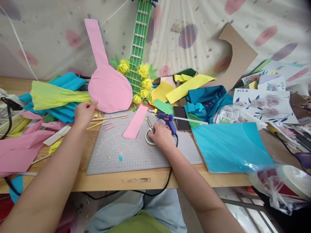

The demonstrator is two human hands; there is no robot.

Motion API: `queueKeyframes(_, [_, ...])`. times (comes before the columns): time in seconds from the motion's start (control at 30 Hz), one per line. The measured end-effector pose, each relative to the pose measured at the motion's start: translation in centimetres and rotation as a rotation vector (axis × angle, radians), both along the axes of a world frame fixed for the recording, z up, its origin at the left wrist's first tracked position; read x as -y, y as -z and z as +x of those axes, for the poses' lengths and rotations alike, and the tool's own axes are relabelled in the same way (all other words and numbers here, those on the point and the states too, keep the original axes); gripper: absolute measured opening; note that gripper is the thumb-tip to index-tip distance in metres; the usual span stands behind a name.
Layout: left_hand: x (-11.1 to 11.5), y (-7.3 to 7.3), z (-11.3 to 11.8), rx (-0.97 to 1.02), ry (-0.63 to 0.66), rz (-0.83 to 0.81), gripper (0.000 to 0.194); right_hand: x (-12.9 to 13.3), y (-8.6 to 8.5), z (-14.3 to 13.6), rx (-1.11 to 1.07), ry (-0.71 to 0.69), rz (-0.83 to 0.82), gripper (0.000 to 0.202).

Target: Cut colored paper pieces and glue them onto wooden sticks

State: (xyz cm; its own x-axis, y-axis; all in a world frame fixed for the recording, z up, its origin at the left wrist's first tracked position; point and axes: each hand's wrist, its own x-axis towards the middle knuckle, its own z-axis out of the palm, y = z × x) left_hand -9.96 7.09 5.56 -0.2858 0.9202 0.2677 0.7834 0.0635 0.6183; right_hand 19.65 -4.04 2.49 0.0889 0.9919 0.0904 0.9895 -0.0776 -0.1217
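Note:
My left hand (85,114) is closed, with its fingertips pinched at the lower left edge of a pink lute-shaped paper cutout (110,89). The cutout stands tilted at the back of the table. A strip of yellow-green crepe paper (58,95) runs up to that same edge, just above the hand. My right hand (162,135) is closed on the handles of a pair of scissors (148,138) lying on the grey cutting mat (109,158); its fingers partly hide them. Left of the scissors lies a pink paper strip (136,122). Directly beyond the right hand is a blue glue gun (167,120).
A green stringed-instrument model (139,42) with yellow paper flowers leans at the back. A phone (182,119) and a blue sheet (230,147) lie to the right. Blue crepe paper (70,82) and pink scraps (21,147) crowd the left. A black cord (167,181) hangs over the front edge.

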Motion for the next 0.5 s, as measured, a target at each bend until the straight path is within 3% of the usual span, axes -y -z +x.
queueKeyframes(0.13, [0.0, -0.5, 0.9, -0.196, 0.245, -0.133, 0.032, -0.2, 0.0, -0.1, -0.036, -0.079, 0.128, 0.029])
queueKeyframes(0.27, [-0.3, 0.3, 2.5, -0.370, 0.515, -0.265, 0.030, -0.4, 0.2, -0.2, -0.038, -0.115, 0.117, 0.044])
queueKeyframes(0.5, [-1.7, 1.3, 3.8, -0.579, 0.614, -0.312, 0.032, -0.7, 0.8, -0.2, -0.028, -0.189, 0.064, 0.049])
